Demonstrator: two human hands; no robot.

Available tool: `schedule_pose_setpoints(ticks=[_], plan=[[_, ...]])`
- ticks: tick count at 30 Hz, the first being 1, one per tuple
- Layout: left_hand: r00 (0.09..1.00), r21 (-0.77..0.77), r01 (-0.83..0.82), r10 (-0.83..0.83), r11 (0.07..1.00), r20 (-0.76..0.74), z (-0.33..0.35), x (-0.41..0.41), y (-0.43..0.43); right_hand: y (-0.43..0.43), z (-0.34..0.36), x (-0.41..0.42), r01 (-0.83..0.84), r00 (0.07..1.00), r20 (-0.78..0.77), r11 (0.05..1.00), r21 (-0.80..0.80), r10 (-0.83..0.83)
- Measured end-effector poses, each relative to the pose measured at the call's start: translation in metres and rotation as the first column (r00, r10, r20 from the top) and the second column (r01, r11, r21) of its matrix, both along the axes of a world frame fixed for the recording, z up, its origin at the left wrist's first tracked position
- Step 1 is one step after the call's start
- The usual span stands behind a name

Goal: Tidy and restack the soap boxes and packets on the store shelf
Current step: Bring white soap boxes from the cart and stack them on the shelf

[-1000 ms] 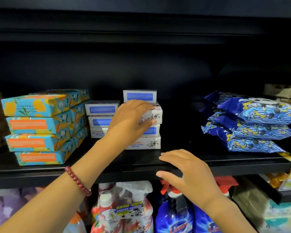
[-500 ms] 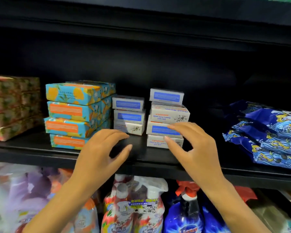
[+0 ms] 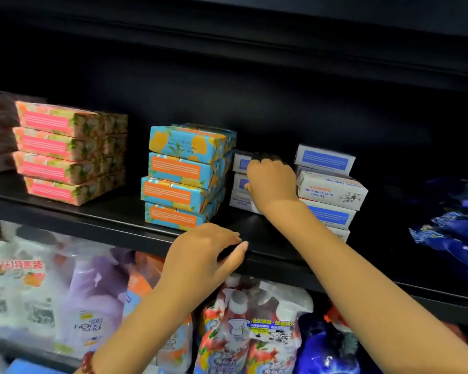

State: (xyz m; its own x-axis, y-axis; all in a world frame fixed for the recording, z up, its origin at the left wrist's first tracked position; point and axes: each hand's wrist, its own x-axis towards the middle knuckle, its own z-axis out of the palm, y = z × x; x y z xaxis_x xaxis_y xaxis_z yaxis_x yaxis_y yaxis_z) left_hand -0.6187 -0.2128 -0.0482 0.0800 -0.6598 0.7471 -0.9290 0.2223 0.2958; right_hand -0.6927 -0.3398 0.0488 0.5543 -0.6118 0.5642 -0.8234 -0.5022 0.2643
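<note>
- Two stacks of small white soap boxes with blue label panels stand mid-shelf: the short white stack [image 3: 242, 202] has three boxes; the tall white stack [image 3: 331, 188], just to its right, shows at least four, one of them skewed out of line.
- Your right hand [image 3: 272, 182] grips the short white stack, fingers curled over its top box and thumb on the front.
- Your left hand [image 3: 200, 255] rests at the shelf's front lip, fingers loosely bent, holding nothing.
- Touching the short stack's left side, you have blue-and-orange boxes [image 3: 179, 174], four high in front, with more behind.
- Farther left sit pink boxes [image 3: 57, 147], also four high.
- Several blue packets [image 3: 454, 238] lie heaped at the far right.
- All of it sits on a black shelf [image 3: 106, 220] against a dark back panel, with spray bottles [image 3: 241, 333] on the tier below.
</note>
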Motion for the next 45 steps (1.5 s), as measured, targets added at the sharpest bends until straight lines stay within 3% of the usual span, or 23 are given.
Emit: schedule_pose_setpoints(ticks=[10,19,23,26,29,37,45], plan=[[0.999,-0.058,0.003,0.0,0.998,0.053,-0.003,0.002,-0.002,0.002,-0.013,0.001,-0.023,0.987,0.156,0.987,-0.161,0.048],[0.998,-0.069,0.007,-0.002,0.998,0.063,-0.005,0.002,-0.004,0.011,-0.012,-0.02,-0.112,0.965,0.217,0.981,-0.16,0.145],[0.998,-0.04,-0.014,0.017,0.999,0.067,-0.005,0.002,-0.003,0.028,-0.01,-0.033,-0.21,0.866,0.418,0.958,-0.195,0.275],[0.998,0.028,-0.021,0.02,0.999,0.055,-0.003,0.0,-0.001,0.044,-0.005,-0.047,-0.292,0.732,0.574,0.93,-0.222,0.366],[0.997,0.097,-0.038,0.032,0.995,0.064,0.004,-0.001,-0.002,0.057,0.001,-0.074,-0.337,0.661,0.619,0.905,-0.261,0.425],[0.995,0.066,0.005,-0.011,0.998,0.094,0.047,-0.017,-0.066,0.067,-0.005,-0.154,-0.217,0.707,0.61,0.931,-0.295,0.358],[0.991,0.339,-0.127,0.13,0.932,0.013,0.056,-0.011,-0.122,0.056,-0.02,-0.198,-0.153,0.734,0.622,0.958,-0.241,0.274]])
